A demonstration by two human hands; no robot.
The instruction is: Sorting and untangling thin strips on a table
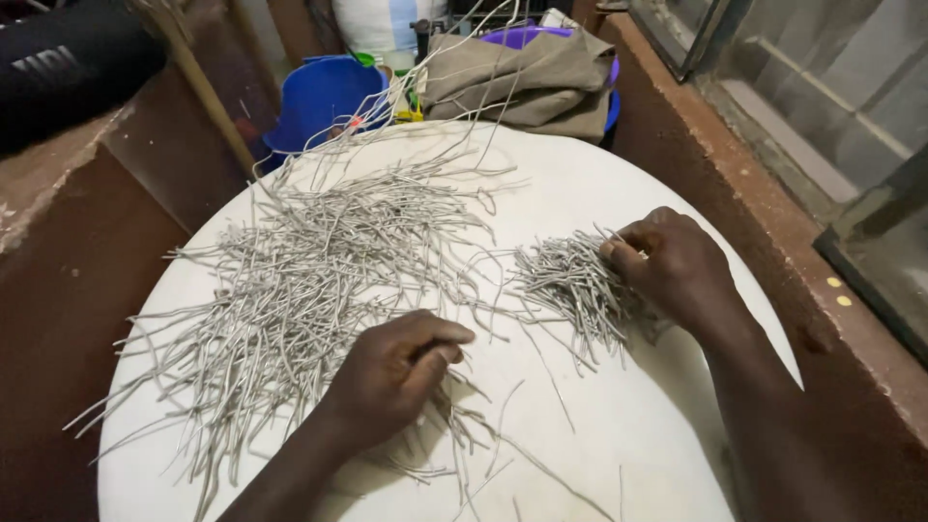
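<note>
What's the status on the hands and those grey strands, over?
Left hand pinching thin grey strands at the big loose pile. Right hand resting on the small gathered bundle. Round white table; nothing blocking either hand.

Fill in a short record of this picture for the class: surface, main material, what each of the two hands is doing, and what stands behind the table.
Surface: round white table
Main material: large loose heap of thin grey strands, spread over the table's left half
Second pile: small gathered bundle of grey strands, right of centre
Left hand: resting at the large heap's edge, fingers curled over a few strands
Right hand: pressed on the small bundle, pinching its end
Behind: blue plastic bucket; folded khaki cloth
</note>
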